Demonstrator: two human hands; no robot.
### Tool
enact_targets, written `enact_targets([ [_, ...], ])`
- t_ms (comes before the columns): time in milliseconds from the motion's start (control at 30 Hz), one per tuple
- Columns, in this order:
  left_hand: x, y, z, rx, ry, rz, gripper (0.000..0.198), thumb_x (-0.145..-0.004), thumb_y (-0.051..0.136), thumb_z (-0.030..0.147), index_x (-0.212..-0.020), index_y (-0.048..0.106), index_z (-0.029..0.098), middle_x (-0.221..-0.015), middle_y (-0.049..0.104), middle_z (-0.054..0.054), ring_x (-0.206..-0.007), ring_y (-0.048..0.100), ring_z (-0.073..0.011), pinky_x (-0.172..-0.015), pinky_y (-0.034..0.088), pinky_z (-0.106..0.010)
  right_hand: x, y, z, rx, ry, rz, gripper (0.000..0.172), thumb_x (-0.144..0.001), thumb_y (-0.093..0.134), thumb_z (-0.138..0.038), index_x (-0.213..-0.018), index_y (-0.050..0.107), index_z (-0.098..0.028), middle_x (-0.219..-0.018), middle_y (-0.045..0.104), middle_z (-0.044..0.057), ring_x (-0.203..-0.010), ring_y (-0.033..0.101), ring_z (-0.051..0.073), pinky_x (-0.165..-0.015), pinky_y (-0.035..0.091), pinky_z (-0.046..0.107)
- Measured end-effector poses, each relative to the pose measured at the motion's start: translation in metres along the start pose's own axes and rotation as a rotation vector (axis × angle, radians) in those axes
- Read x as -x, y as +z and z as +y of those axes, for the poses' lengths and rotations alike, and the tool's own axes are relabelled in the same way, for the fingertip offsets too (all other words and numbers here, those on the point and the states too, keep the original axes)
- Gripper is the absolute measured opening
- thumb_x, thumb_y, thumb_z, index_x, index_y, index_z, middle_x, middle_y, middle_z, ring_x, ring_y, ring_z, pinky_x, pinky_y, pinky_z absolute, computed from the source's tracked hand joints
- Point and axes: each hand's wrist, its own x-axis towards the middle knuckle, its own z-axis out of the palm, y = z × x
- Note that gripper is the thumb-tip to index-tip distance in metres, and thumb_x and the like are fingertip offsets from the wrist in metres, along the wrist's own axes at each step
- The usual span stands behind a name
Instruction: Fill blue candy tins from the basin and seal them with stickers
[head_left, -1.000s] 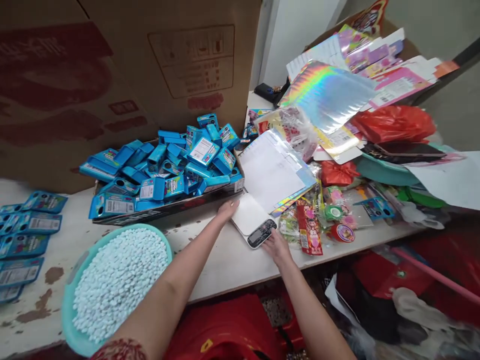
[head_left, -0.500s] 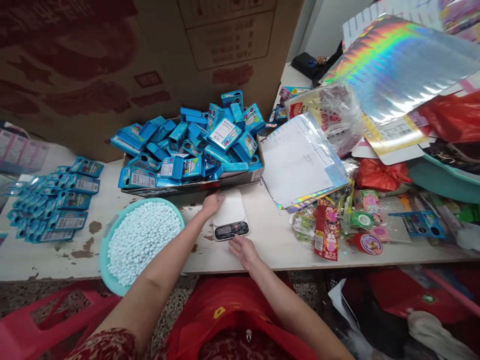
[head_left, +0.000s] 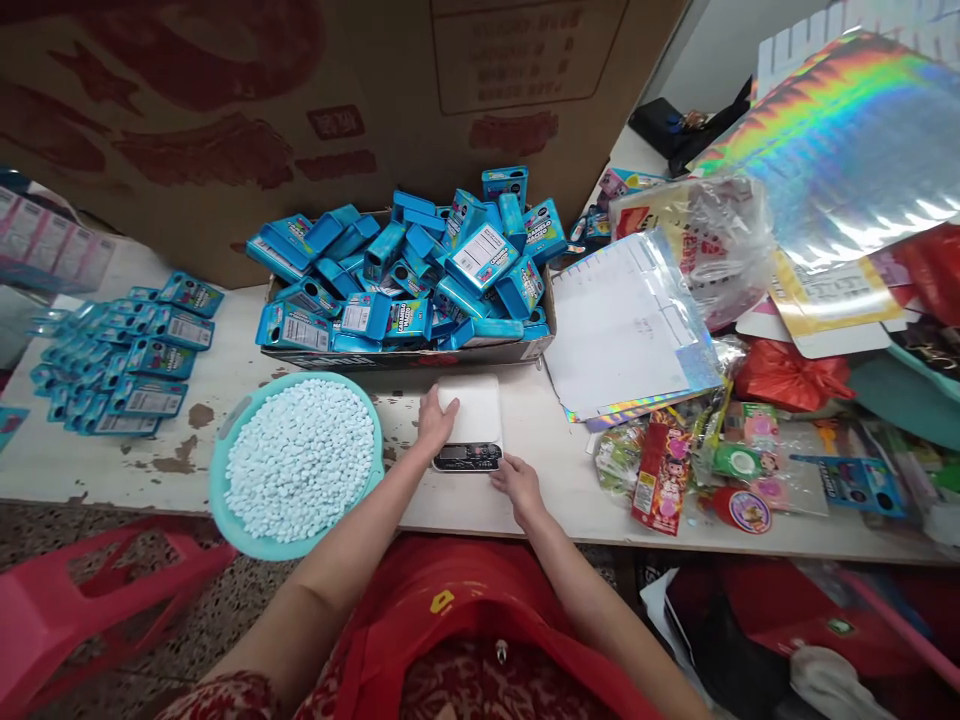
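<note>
Your scale (head_left: 469, 430) already sits flat on the table (head_left: 559, 500), its plate (head_left: 478, 402) unloaded beside a basin (head_left: 289, 548) of pale pieces (head_left: 300, 460), as your left hand (head_left: 436, 420) clasps its left edge and your right hand (head_left: 520, 488) touches its near right corner, grip unclear.

1. Scale (head_left: 471, 405): white top, blk control panel (head_left: 469, 457).
2. Basin (head_left: 219, 490), L of scale: turquoise; pellets (head_left: 300, 450) inside v. pale blue.
3. Small boxes (head_left: 480, 255), behind scale: bright blue, some w/ white labels, green/yellow print.
4. Big carton (head_left: 382, 70), farther behind scale: brown w/ dk red print.
5. Foil sheet (head_left: 847, 150), back R of scale: silver w/ rainbow bands.
6. Tied bag (head_left: 791, 375), R of scale: red.
7. Apron (head_left: 469, 570), in front of scale: red w/ yellow mark.
8. Tabletop (head_left: 555, 485), under scale: off-white, brown patches.
</note>
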Motion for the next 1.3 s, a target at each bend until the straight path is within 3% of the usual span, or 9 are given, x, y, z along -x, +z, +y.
enact_targets([
  [100,0.011,-0.002,0.000,-0.051,0.142,0.032,0.051,-0.084,0.049,0.030,-0.130,0.041,0.010,-0.133,0.045,-0.018,-0.125,0.041,-0.0279,-0.103,0.034,-0.042,-0.001,-0.003,0.005,0.043,-0.037,0.025,0.037,-0.064,0.065,-0.040,-0.090,0.064,-0.013,-0.082,0.066,0.007,-0.072,0.064,0.017,-0.065,0.053,0.027],
  [200,0.046,-0.004,-0.014,-0.230,0.395,0.123,0.034,-0.087,0.043,0.025,-0.117,0.052,0.012,-0.126,0.052,-0.016,-0.119,0.044,-0.0277,-0.099,0.036,-0.044,-0.001,-0.013,0.011,0.095,-0.093,0.078,0.047,-0.063,0.063,-0.043,-0.100,0.062,-0.013,-0.089,0.066,0.008,-0.075,0.063,0.017,-0.061,0.052,0.026],
  [300,0.089,-0.001,-0.032,-0.472,0.694,-0.052,0.027,-0.089,0.039,0.024,-0.108,0.057,0.018,-0.127,0.054,-0.010,-0.109,0.049,-0.0254,-0.090,0.042,-0.042,-0.004,-0.026,0.013,0.148,-0.153,0.102,0.046,-0.064,0.060,-0.046,-0.098,0.062,-0.014,-0.090,0.065,0.008,-0.071,0.062,0.016,-0.056,0.049,0.024],
  [367,0.107,0.002,-0.039,-0.610,0.795,-0.140,0.026,-0.089,0.040,0.022,-0.107,0.059,0.020,-0.134,0.050,-0.008,-0.111,0.048,-0.0255,-0.089,0.042,-0.042,-0.007,-0.032,0.012,0.179,-0.176,0.087,0.043,-0.065,0.059,-0.049,-0.091,0.063,-0.014,-0.084,0.065,0.007,-0.063,0.061,0.015,-0.048,0.046,0.022],
  [667,0.098,0.015,-0.048,-0.753,0.967,-0.120,0.028,-0.090,0.039,0.019,-0.104,0.062,0.019,-0.137,0.049,-0.004,-0.119,0.047,-0.0249,-0.091,0.040,-0.041,-0.014,-0.038,0.007,0.225,-0.230,0.020,0.047,-0.068,0.055,-0.055,-0.089,0.064,-0.014,-0.072,0.062,0.003,-0.050,0.061,0.013,-0.035,0.039,0.018],
  [933,0.097,0.015,-0.042,-0.663,0.959,0.003,0.029,-0.090,0.039,0.019,-0.108,0.062,0.019,-0.129,0.056,-0.008,-0.118,0.050,-0.0231,-0.095,0.040,-0.040,-0.016,-0.037,0.009,0.315,-0.370,0.046,0.048,-0.076,0.049,-0.056,-0.090,0.064,-0.014,-0.069,0.063,0.004,-0.048,0.061,0.014,-0.036,0.042,0.021],
  [1033,0.095,0.001,-0.051,-0.597,0.936,0.141,0.027,-0.089,0.041,0.021,-0.108,0.061,0.017,-0.127,0.057,-0.010,-0.119,0.049,-0.0228,-0.095,0.042,-0.038,-0.013,-0.041,0.009,0.371,-0.497,0.113,0.044,-0.079,0.048,-0.053,-0.095,0.064,-0.015,-0.081,0.065,0.007,-0.064,0.063,0.018,-0.057,0.053,0.032],
  [1133,0.096,-0.015,-0.075,-0.534,0.901,0.262,0.025,-0.089,0.041,0.021,-0.103,0.061,0.015,-0.115,0.062,-0.012,-0.108,0.057,-0.0216,-0.092,0.045,-0.037,-0.011,-0.048,0.010,0.448,-0.630,0.203,0.034,-0.080,0.051,-0.044,-0.099,0.065,-0.019,-0.101,0.062,0.011,-0.096,0.057,0.024,-0.089,0.046,0.043],
  [1300,0.115,-0.048,-0.105,-0.487,1.032,0.226,0.020,-0.087,0.045,0.015,-0.100,0.061,0.019,-0.106,0.066,-0.006,-0.099,0.061,-0.0179,-0.091,0.047,-0.033,-0.014,-0.057,0.032,0.954,-0.967,0.386,0.033,-0.086,0.046,-0.030,-0.114,0.060,-0.020,-0.123,0.053,0.012,-0.116,0.043,0.028,-0.097,0.037,0.047],
])
